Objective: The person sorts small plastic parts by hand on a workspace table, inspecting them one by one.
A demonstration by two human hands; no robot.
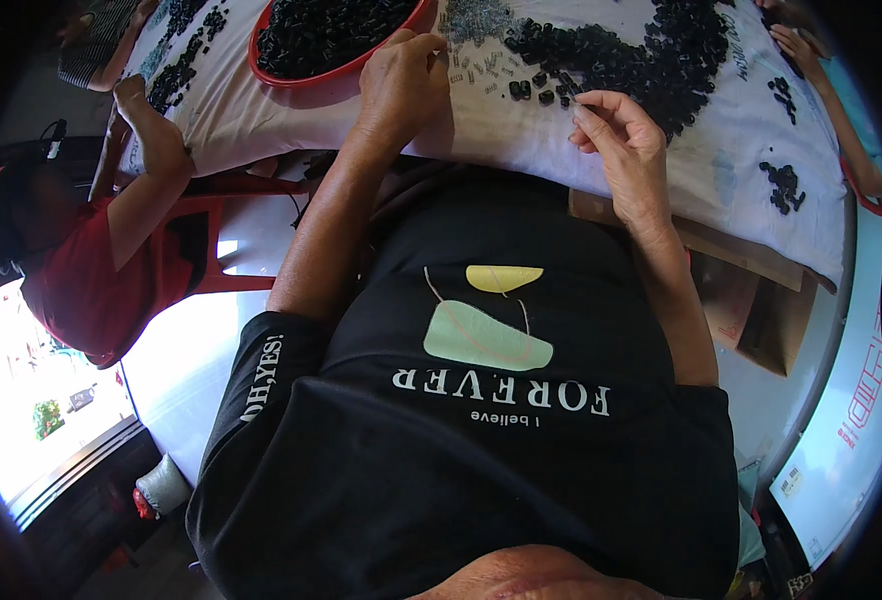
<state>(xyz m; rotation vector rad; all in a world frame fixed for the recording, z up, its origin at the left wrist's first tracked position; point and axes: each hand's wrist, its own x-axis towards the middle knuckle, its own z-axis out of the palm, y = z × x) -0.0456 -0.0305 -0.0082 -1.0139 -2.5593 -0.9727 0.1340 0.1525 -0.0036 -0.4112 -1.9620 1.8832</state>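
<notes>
My left hand (pixel 401 88) is over the table beside the rim of a red basin (pixel 306 80), which is full of small black parts (pixel 331 35). Its fingers are curled together, and whatever is between them is hidden. Small clear or silvery pieces (pixel 481 68) lie scattered just to its right. My right hand (pixel 626 145) pinches thumb against forefinger at the near edge of a heap of black plastic parts (pixel 661 60). A small dark part seems to be at its fingertips, too small to make out. A few loose black parts (pixel 521 91) sit between my hands.
A white cloth (pixel 251 125) covers the table. Small groups of black parts (pixel 783 188) lie on the right. A person in red (pixel 91 260) sits at the left, near a red chair (pixel 221 225); another person's arm (pixel 811 65) reaches in at right. Cardboard boxes (pixel 761 315) stand below.
</notes>
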